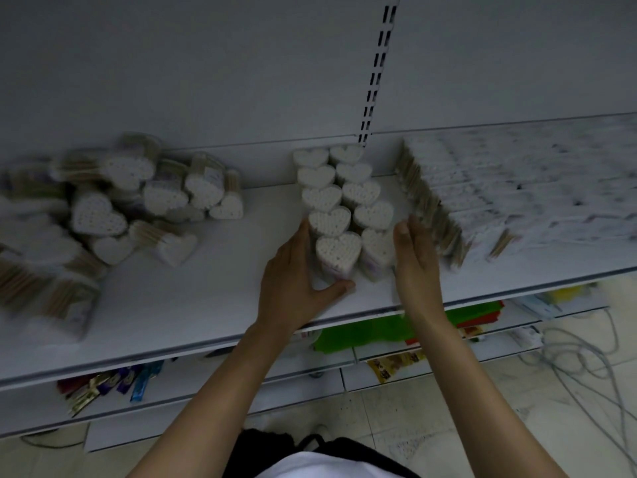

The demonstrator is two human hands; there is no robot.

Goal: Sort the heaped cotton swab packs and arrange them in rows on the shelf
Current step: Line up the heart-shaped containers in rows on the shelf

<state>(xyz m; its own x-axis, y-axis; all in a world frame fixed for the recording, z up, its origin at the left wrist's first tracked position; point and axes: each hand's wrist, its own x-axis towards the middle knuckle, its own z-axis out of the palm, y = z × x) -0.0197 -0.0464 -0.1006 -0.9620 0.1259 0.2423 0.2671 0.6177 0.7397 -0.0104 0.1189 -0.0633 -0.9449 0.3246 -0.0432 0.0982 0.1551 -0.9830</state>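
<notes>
Cotton swab packs (339,215) shaped like hearts stand up in two rows in the middle of the white shelf (206,298). There are five in each row, going from near the front edge to the back wall.

The left hand's fingers (303,236) are straight and close together, lying flat on the left side of the rows. Its thumb (336,288) sticks out wide and lies across the bottom of the front pack. The right hand's fingers (405,236) are straight and together too, held flat at the right side of the rows (they are a bit blurry, so I cannot tell if each one touches).

The left hand (293,281) and the right hand (415,267) sit one on each side, palms facing each other, with the front packs between them. Both arms are bare and reach up over the shelf's front edge, with the wrists nearly straight.

A heap (138,198) of more heart packs lies jumbled on the left part of the shelf, well apart from the rows. Just beside the right hand, flat packs (499,201) lie in tidy lines. Colourful goods (372,331) sit on a lower shelf, and grey cables (568,360) lie on the floor.
</notes>
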